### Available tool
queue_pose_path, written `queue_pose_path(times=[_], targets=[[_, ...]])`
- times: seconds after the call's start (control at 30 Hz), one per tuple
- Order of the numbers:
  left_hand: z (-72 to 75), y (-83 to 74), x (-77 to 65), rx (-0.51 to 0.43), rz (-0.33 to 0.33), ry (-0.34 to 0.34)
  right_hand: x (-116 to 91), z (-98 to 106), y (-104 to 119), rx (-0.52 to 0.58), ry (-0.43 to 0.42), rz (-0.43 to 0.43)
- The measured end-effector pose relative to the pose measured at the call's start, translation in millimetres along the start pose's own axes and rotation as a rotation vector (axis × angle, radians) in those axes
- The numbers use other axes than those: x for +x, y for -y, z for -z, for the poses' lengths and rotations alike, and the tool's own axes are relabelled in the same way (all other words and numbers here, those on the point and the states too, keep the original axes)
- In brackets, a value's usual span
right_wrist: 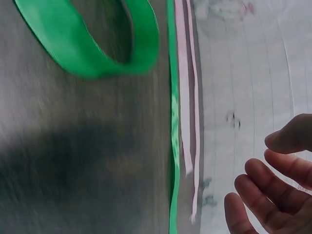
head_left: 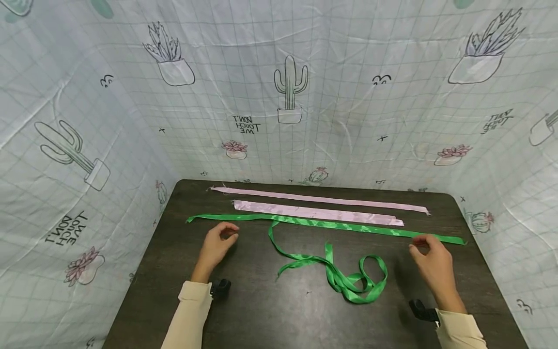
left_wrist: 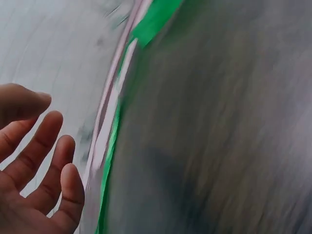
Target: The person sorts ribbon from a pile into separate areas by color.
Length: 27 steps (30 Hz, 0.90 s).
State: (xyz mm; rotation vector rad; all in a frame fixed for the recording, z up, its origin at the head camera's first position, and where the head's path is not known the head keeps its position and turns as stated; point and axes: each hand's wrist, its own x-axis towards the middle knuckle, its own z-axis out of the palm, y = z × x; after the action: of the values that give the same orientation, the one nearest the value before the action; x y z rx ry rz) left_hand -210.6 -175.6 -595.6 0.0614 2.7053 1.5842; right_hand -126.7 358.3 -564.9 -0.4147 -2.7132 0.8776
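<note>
A long green ribbon point(head_left: 322, 223) lies stretched across the dark table in the head view. Behind it run a wider pink ribbon point(head_left: 314, 212) and a narrower pink ribbon point(head_left: 320, 198), roughly parallel. In front, a loose green ribbon point(head_left: 348, 283) lies in curls and loops. My left hand point(head_left: 218, 245) hovers just in front of the straight ribbon's left part, fingers loosely bent and holding nothing. Near that ribbon's right end, my right hand point(head_left: 433, 264) is also loosely curved and empty. Both wrist views show spread, relaxed fingers with nothing between them.
The dark wooden table point(head_left: 261, 315) ends at the back against a hanging cloth point(head_left: 340, 121) printed with cacti, which also encloses both sides. Black wrist cameras point(head_left: 221, 289) are strapped on below the hands, near the cream sleeves point(head_left: 189, 310).
</note>
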Motion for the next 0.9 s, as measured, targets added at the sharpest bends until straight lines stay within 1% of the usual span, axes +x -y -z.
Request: queue_pose_path(times=[0.07,0.17,0.23,0.3,0.4,0.5,0.7,0.8,0.9], targets=[[-13.2,-7.5,-1.8,0.043,-0.054,0.07,-6,-6,7,0.015,0.006,0.044],[-31.2,-17.6,-3.4,0.069,-0.111,0.18,-14,-18,18,0.034,0.017,0.13],[-42.0,-22.0,-3.8,0.084,-0.148,0.232,-19,-26,25,0.031,0.026,0.195],[-51.4,-25.1,-4.2,0.103,-0.174,0.267,-24,-34,33,0.039,0.04,0.242],[-62.9,-26.8,-5.1,0.15,-0.221,0.284,-33,-44,43,0.051,0.073,0.286],[-71.6,-28.6,-5.3,0.206,-0.265,0.293,-39,-50,51,0.061,0.097,0.304],[-83.9,-32.7,-1.7,0.363,-0.383,0.323,-46,-55,57,0.059,0.097,0.323],[-87.1,-36.1,0.5,0.419,-0.404,0.345,-49,-54,58,0.057,0.096,0.327],[-89.5,-39.6,2.1,0.453,-0.411,0.384,-51,-54,58,0.061,0.089,0.322]])
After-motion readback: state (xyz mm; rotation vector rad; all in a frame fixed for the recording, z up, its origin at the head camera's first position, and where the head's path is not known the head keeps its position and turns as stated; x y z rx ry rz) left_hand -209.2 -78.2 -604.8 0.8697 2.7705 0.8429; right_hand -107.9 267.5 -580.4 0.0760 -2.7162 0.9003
